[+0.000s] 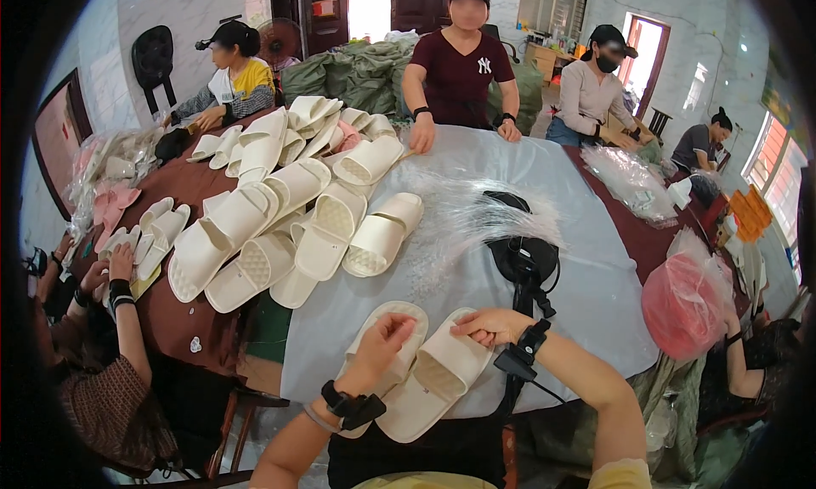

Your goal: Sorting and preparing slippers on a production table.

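A pair of cream slippers lies side by side at the table edge in front of me, toes pointing away. Over the strap of the left slipper [405, 360] is my left hand [382, 346], its fingers curled together. My right hand [493, 326] is closed in a pinch at the toe end of the right slipper [449, 363]. Whatever thin thing either hand may hold is too small to make out. Beyond them, a fanned bunch of clear thin plastic strands [463, 221] spreads across the grey cloth, partly over a black strapped object [523, 258].
A large heap of cream slippers [289, 183] covers the table's left half. A pink plastic bag [687, 306] sits at the right edge, with clear bags [633, 183] farther back. Several people work around the table; one [463, 68] stands opposite. Green sacks [361, 72] are piled behind.
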`<action>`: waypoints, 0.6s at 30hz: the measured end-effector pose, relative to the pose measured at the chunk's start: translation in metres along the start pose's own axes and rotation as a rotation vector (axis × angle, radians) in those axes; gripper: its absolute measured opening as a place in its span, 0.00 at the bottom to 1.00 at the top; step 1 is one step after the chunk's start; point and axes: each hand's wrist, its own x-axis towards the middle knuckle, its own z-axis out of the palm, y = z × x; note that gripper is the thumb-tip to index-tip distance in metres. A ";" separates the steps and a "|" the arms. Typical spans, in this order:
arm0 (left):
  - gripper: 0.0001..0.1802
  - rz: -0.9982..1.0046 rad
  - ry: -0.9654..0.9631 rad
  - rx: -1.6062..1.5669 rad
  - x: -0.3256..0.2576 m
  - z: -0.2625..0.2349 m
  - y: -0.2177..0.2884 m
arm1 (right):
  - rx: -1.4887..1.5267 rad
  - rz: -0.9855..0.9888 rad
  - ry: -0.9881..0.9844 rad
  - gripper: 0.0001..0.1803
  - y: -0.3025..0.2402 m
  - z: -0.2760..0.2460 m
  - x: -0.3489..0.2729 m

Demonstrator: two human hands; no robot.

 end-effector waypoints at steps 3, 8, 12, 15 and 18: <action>0.13 -0.090 -0.048 -0.418 0.013 -0.024 -0.007 | 0.073 -0.065 0.083 0.08 0.000 0.011 -0.004; 0.14 -0.105 -0.116 -0.346 0.031 -0.026 0.011 | 0.083 -0.163 0.137 0.09 0.007 0.013 -0.007; 0.21 0.071 -0.253 0.081 0.050 -0.041 0.012 | 0.009 -0.166 0.269 0.19 0.001 0.027 -0.015; 0.21 -0.135 -0.185 0.091 0.053 -0.040 0.016 | -0.006 -0.286 0.392 0.16 -0.007 0.044 -0.024; 0.24 -0.186 -0.162 -0.098 0.052 -0.037 0.008 | 0.001 -0.367 0.341 0.17 -0.027 0.039 -0.016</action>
